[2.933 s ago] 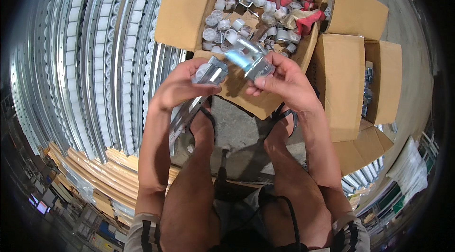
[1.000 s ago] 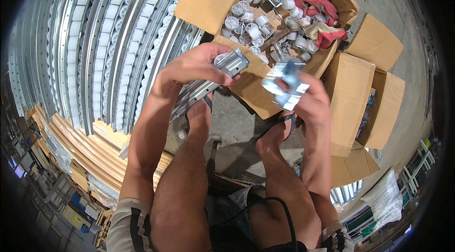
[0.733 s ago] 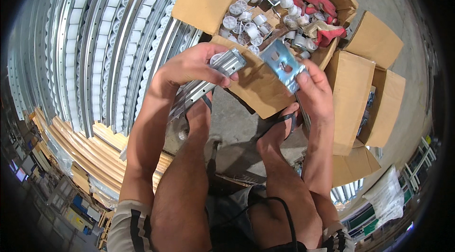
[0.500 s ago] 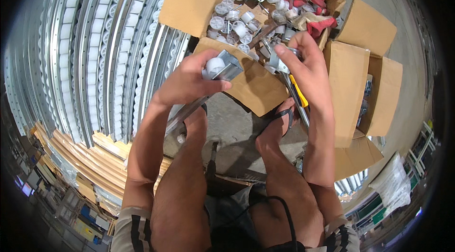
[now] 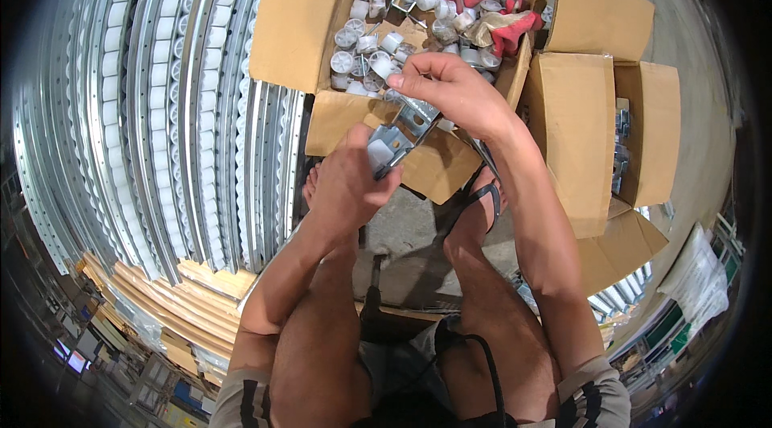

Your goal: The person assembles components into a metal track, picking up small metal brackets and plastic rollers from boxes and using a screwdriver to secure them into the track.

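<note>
"What's different from half a second ago?"
"The hands have drawn together. Nearer, the left hand [image 5: 350,183] has its fingers clamped around the grey metal rail end [image 5: 392,141] with its white plastic roller [image 5: 379,154]."
"Beyond that?"
"The right hand [image 5: 450,90], fingers clamped on the shiny, bent steel bracket [image 5: 416,117] with cut-out holes. Apart from the rail earlier, it's now touching or just beside it, I can't tell which, above the brown cardboard box's near flap [image 5: 446,166]."
</note>
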`<move>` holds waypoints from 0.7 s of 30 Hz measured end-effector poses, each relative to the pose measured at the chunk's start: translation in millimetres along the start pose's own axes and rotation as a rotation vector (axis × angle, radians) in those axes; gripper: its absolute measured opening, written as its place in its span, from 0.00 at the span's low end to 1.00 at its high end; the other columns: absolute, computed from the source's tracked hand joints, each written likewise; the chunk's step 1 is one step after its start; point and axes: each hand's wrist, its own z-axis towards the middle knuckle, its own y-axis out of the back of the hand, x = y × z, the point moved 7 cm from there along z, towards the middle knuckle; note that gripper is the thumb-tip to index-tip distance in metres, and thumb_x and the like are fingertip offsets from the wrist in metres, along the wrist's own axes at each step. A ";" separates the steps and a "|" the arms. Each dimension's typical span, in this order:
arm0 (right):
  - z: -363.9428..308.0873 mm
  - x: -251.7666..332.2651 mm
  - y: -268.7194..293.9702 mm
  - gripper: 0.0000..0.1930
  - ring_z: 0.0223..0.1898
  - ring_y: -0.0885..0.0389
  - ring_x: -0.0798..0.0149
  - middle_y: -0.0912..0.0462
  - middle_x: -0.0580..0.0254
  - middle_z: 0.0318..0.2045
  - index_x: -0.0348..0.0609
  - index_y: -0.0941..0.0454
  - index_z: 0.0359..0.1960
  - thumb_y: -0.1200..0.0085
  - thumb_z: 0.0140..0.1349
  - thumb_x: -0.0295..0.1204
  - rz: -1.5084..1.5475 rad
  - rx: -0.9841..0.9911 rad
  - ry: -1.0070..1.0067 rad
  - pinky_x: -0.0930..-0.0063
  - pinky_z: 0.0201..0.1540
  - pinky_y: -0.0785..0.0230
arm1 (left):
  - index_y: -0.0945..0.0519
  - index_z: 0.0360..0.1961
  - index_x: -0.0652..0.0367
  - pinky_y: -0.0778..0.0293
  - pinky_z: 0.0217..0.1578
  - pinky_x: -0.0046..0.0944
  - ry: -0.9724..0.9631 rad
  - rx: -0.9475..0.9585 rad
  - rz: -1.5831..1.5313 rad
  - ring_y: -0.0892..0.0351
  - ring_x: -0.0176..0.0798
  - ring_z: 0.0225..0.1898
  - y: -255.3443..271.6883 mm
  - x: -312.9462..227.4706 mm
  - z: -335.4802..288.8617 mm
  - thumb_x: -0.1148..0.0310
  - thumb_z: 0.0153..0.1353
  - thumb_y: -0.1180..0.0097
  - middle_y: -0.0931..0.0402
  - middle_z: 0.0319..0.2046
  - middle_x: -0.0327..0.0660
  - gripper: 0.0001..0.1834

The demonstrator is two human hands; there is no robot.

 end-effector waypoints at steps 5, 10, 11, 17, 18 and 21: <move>-3.2 0.8 6.0 0.21 0.26 0.41 0.80 0.35 0.81 0.20 0.44 0.24 0.24 0.37 0.69 0.45 0.026 -0.010 -0.047 0.76 0.28 0.49 | 0.28 0.43 0.65 0.22 0.37 0.53 0.009 0.005 0.025 0.16 0.65 0.35 0.6 -3.2 1.0 0.63 0.55 0.26 0.19 0.31 0.58 0.24; -3.5 2.9 4.8 0.20 0.26 0.42 0.80 0.33 0.81 0.22 0.44 0.23 0.27 0.38 0.70 0.45 0.090 0.006 -0.048 0.76 0.28 0.50 | 0.28 0.43 0.65 0.22 0.37 0.53 0.012 0.011 -0.006 0.16 0.65 0.35 -2.3 -1.3 1.6 0.64 0.55 0.26 0.19 0.32 0.59 0.24; -3.3 3.4 4.3 0.19 0.26 0.42 0.80 0.33 0.81 0.22 0.44 0.22 0.27 0.38 0.70 0.45 0.101 0.011 -0.037 0.76 0.27 0.50 | 0.28 0.43 0.65 0.23 0.37 0.53 0.010 0.009 0.009 0.16 0.65 0.36 -2.2 -1.6 1.8 0.64 0.55 0.26 0.19 0.32 0.59 0.25; -3.6 2.7 4.3 0.18 0.25 0.42 0.82 0.32 0.83 0.23 0.46 0.21 0.29 0.38 0.70 0.46 0.142 0.032 -0.069 0.78 0.26 0.52 | 0.29 0.42 0.64 0.23 0.37 0.53 0.005 0.004 0.036 0.16 0.65 0.36 -3.0 -3.2 2.6 0.63 0.55 0.26 0.18 0.32 0.57 0.25; -3.6 2.3 4.3 0.18 0.25 0.42 0.82 0.32 0.83 0.23 0.47 0.21 0.29 0.38 0.70 0.46 0.146 0.031 -0.073 0.78 0.25 0.52 | 0.29 0.42 0.64 0.23 0.37 0.53 0.000 0.004 0.033 0.16 0.64 0.36 -2.1 -4.3 2.1 0.62 0.55 0.25 0.18 0.32 0.57 0.26; -3.3 -0.3 4.4 0.17 0.25 0.41 0.83 0.33 0.84 0.22 0.49 0.21 0.30 0.38 0.70 0.47 0.169 0.036 -0.091 0.79 0.24 0.53 | 0.30 0.41 0.64 0.22 0.36 0.52 -0.041 -0.027 0.050 0.16 0.64 0.36 -1.2 -5.9 1.3 0.58 0.54 0.23 0.18 0.32 0.57 0.29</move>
